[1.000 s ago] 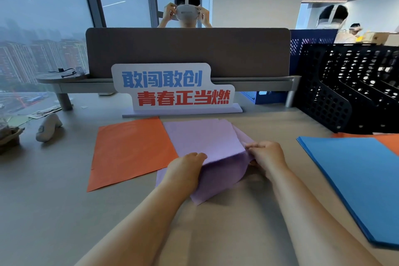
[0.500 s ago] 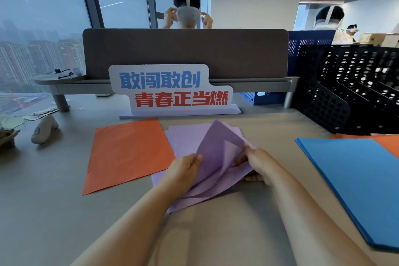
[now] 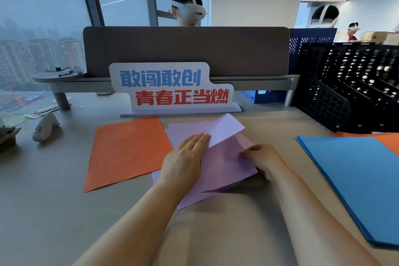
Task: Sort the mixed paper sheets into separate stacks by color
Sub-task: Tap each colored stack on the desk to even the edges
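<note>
Purple sheets [image 3: 226, 166]: thin matte rectangles, splayed unevenly, top corner curled.

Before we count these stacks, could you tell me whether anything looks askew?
The purple stack is fanned and crooked, one sheet folded up beside the left hand. Orange paper peeks past the blue stack.

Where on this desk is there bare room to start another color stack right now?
Widest bare patch: the desk near-left, in front of the orange sheets and the white controller. A narrower strip runs between the purple sheets and the blue stack. Crowded: the centre, where the left hand presses and the right hand holds the purple sheets.
</note>
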A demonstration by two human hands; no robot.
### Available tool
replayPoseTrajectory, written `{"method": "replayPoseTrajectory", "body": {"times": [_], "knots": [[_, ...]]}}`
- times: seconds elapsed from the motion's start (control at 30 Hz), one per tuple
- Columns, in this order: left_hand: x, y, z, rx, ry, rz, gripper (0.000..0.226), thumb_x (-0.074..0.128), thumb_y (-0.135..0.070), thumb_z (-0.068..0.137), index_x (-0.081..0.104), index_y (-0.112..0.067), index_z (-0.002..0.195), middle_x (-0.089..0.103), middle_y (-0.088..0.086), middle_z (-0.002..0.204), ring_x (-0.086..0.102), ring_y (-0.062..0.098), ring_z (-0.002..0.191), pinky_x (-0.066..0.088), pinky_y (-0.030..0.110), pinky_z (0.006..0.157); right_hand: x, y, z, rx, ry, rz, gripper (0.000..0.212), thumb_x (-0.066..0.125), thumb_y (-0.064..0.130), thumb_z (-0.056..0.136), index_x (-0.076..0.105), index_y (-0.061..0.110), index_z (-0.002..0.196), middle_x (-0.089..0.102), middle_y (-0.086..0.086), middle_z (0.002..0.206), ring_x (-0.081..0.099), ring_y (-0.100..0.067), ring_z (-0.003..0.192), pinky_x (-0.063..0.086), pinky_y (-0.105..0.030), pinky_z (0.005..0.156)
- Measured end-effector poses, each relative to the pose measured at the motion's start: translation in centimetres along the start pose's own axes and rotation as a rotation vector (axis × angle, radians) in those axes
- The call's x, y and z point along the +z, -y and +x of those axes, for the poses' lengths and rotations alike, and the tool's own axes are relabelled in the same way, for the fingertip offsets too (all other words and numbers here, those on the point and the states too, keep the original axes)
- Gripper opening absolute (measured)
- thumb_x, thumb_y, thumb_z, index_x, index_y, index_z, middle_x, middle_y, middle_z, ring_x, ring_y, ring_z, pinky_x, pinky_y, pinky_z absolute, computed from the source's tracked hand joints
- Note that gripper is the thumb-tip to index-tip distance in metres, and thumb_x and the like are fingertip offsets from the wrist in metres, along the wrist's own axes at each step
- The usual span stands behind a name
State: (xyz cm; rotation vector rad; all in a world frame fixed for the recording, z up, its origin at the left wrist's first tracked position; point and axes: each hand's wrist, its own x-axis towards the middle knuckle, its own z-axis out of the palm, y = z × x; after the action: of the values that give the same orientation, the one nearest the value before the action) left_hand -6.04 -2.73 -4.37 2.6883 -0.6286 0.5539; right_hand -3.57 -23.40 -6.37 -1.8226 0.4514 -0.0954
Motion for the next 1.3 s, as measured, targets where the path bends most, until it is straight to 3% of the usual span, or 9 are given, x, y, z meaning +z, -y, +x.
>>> {"method": "replayPoseTrajectory", "body": {"times": [0.27, 0.43, 0.57, 0.63, 0.87, 0.97, 1.1, 1.23, 1.3], "knots": [[1.2, 0.4, 0.2, 0.024, 0.278, 0.067, 0.046, 0.027, -0.018, 0.1, 0.031, -0.029, 0.144, 0.037, -0.011, 0.148, 0.041, 0.016, 0.131, 0.037, 0.026, 0.097, -0.1, -0.7, 0.7, -0.039, -0.014, -0.09, 0.026, 0.068, 0.018, 0.082, 0.05, 0.01, 0.066, 0.045, -0.008, 0.069, 0.037, -0.017, 0.066, 0.025, -0.027, 0.054], [1.3, 0.9, 0.2, 0.052, 0.291, 0.016, 0.045, 0.029, -0.019, 0.099, 0.037, -0.03, 0.142, 0.04, -0.011, 0.146, 0.04, 0.014, 0.13, 0.036, 0.026, 0.099, -0.1, -0.6, 0.5, -0.112, -0.067, -0.046, 0.028, 0.074, 0.004, 0.076, 0.059, 0.013, 0.054, 0.056, -0.001, 0.059, 0.051, -0.017, 0.065, 0.038, -0.024, 0.059], [1.7, 1.4, 0.1, 0.114, 0.342, -0.06, 0.043, 0.032, -0.017, 0.099, 0.043, -0.032, 0.138, 0.045, -0.012, 0.142, 0.043, 0.013, 0.128, 0.034, 0.024, 0.102, -0.2, -0.5, 0.9, -0.096, -0.085, -0.041, 0.009, 0.073, 0.006, 0.077, 0.068, 0.007, 0.085, 0.067, -0.011, 0.092, 0.061, -0.023, 0.09, 0.046, -0.028, 0.078], [1.9, 1.6, 0.1, 0.151, 0.353, -0.112, 0.041, 0.034, -0.018, 0.099, 0.046, -0.033, 0.136, 0.048, -0.013, 0.139, 0.043, 0.01, 0.127, 0.033, 0.021, 0.102, -0.3, -0.5, 0.8, -0.048, -0.077, -0.082, 0.029, 0.072, 0.013, 0.079, 0.068, 0.002, 0.105, 0.066, -0.014, 0.109, 0.062, -0.028, 0.103, 0.048, -0.031, 0.083], [2.1, 2.0, 0.0, 0.269, 0.469, -0.135, 0.039, 0.041, -0.016, 0.099, 0.05, -0.035, 0.133, 0.041, -0.01, 0.145, 0.035, 0.005, 0.133, 0.017, 0.003, 0.096, -0.2, 0.1, 0.4, 0.094, 0.053, 0.005, 0.044, 0.052, 0.048, 0.091, 0.061, 0.007, 0.106, 0.067, -0.012, 0.099, 0.063, -0.027, 0.086, 0.048, -0.029, 0.069], [2.1, 2.1, 0.1, 0.28, 0.504, -0.092, 0.042, 0.046, -0.031, 0.097, 0.042, -0.034, 0.139, 0.035, -0.01, 0.149, 0.032, 0.007, 0.136, 0.018, 0.01, 0.104, 0.2, 0.3, -0.4, 0.074, 0.22, -0.121, 0.024, 0.057, 0.017, 0.093, 0.058, 0.004, 0.113, 0.064, -0.012, 0.103, 0.06, -0.024, 0.084, 0.044, -0.025, 0.056], [1.6, 3.0, 0.3, 0.016, 0.509, -0.011, 0.07, 0.037, -0.059, 0.091, 0.016, -0.028, 0.15, 0.022, -0.001, 0.155, 0.023, 0.018, 0.141, 0.018, 0.033, 0.115, 0.2, 0.2, -0.2, 0.032, 0.115, -0.133, 0.033, 0.052, 0.0, 0.091, 0.051, 0.002, 0.125, 0.059, -0.016, 0.117, 0.056, -0.026, 0.095, 0.046, -0.031, 0.072], [1.4, 4.0, 0.4, -0.24, 0.443, -0.011, 0.058, 0.029, -0.05, 0.097, 0.031, -0.014, 0.142, 0.042, 0.011, 0.141, 0.041, 0.028, 0.128, 0.033, 0.035, 0.104, -0.6, 0.5, 0.1, -0.007, -0.018, -0.007, 0.03, 0.043, -0.002, 0.093, 0.053, 0.001, 0.121, 0.054, -0.01, 0.099, 0.052, -0.023, 0.081, 0.036, -0.023, 0.054], [1.5, 4.5, 0.5, -0.331, 0.441, 0.032, 0.05, 0.024, -0.04, 0.101, 0.025, -0.016, 0.145, 0.041, 0.014, 0.134, 0.043, 0.033, 0.121, 0.036, 0.037, 0.098, -1.1, 0.5, 0.2, -0.012, -0.079, 0.065, 0.028, 0.041, -0.003, 0.093, 0.053, 0.0, 0.118, 0.053, -0.012, 0.097, 0.049, -0.02, 0.067, 0.036, -0.022, 0.046]]}}
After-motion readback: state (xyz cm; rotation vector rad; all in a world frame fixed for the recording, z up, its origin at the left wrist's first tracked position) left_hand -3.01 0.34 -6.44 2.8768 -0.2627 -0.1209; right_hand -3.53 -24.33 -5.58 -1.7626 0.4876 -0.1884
